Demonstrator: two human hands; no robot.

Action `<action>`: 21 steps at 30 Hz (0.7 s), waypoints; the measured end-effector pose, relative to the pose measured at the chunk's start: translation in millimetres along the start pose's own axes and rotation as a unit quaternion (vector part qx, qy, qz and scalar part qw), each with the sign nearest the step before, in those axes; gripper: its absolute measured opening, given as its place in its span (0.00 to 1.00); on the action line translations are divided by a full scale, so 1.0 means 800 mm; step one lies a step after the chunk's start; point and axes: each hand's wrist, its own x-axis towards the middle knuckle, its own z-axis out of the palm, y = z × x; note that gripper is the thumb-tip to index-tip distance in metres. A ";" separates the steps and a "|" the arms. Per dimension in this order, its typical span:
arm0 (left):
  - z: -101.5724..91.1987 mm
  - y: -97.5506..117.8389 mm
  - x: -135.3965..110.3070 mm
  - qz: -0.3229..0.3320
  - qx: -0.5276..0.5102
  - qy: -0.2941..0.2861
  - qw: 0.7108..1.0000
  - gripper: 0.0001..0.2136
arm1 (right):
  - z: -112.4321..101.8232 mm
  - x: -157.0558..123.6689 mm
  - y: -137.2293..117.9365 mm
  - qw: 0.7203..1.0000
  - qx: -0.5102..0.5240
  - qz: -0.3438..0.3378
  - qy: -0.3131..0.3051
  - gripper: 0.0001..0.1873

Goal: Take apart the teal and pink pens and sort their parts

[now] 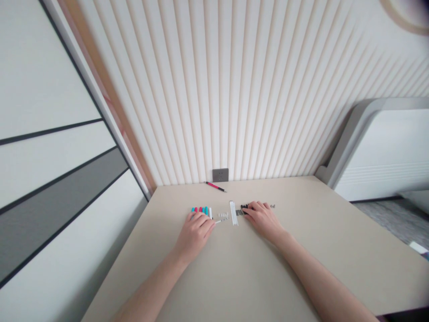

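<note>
My left hand (pixel 196 230) rests on the beige table (pixel 301 250), fingers curled over a row of teal and pink pen parts (pixel 200 209); a thin white piece (pixel 217 221) pokes out from its fingertips. My right hand (pixel 263 218) lies flat beside it, fingers stretched over a cluster of small black parts (pixel 244 207). Between the two hands lie a white strip (pixel 233 213) and several tiny white and clear pieces (pixel 223 216). A few small grey bits (pixel 272 206) sit just right of my right hand.
A red and black pen (pixel 215 186) lies near the wall under a grey wall socket (pixel 220 175). The ribbed wall panel rises behind the table. A white and grey cabinet stands at left, a white padded furniture piece (pixel 385 152) at right.
</note>
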 end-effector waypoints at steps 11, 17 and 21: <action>0.002 -0.001 -0.002 0.002 0.003 -0.005 1.000 0.07 | 0.001 -0.002 0.006 1.000 -0.017 0.008 0.008 0.12; 0.001 0.000 -0.002 0.000 0.010 -0.015 1.000 0.08 | -0.008 -0.002 0.000 1.000 0.005 0.003 0.005 0.11; 0.003 0.000 -0.003 0.002 0.011 -0.018 1.000 0.08 | -0.014 -0.001 -0.004 0.998 0.038 -0.010 0.039 0.14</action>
